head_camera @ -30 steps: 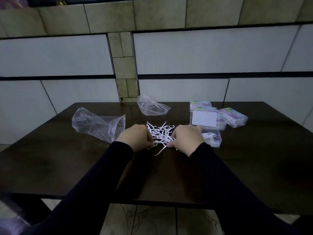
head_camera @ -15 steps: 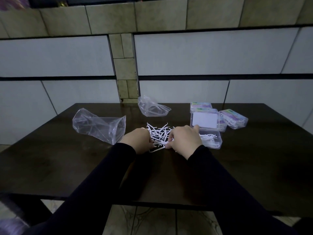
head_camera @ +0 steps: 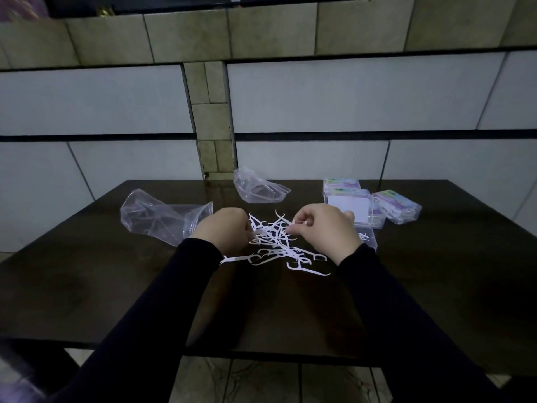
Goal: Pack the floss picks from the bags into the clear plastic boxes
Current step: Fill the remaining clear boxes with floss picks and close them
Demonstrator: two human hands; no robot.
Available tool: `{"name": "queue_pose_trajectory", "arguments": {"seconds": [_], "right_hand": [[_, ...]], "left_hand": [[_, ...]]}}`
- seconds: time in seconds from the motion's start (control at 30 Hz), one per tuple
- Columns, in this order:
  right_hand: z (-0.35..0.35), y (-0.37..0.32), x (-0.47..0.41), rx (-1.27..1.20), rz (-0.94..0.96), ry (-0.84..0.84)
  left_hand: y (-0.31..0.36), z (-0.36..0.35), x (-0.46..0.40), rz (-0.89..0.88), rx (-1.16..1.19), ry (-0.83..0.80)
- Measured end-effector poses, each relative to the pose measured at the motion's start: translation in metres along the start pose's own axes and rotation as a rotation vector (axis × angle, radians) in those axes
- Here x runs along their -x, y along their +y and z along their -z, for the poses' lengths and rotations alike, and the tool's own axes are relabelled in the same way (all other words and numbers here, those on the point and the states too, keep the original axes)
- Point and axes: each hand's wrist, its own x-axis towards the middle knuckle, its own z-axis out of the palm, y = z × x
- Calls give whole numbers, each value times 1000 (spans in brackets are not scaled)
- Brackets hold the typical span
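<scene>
- We have the floss picks in a loose pile mid-table, between the left hand and right hand.
- Near bag lies left of the pile, just beside the left hand.
- Far bag sits behind the pile, near the wall.
- Open box is right of the pile, partly hidden behind the right hand; its lid stands behind it.
- Closed boxes cluster behind and right of the open box.
</scene>
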Motion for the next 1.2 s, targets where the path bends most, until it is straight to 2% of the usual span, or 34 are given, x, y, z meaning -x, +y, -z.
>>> {"name": "queue_pose_trajectory", "arguments": {"seconds": [0.2, 0.6, 0.87, 1.03, 1.2], "right_hand": [[10, 11, -3, -146, -43, 51], [37, 48, -3, -373, -153, 107], [37, 77, -2, -182, -248, 44], [33, 80, -2, -43, -217, -13], [29, 78, 0, 107, -178, -42]], "left_hand": [[13, 7, 2, -46, 71, 141], [71, -18, -17, -127, 281, 219], [101, -36, -28, -78, 507, 312], [111, -40, -32, -130, 608, 366], [122, -52, -30, -195, 593, 311]]}}
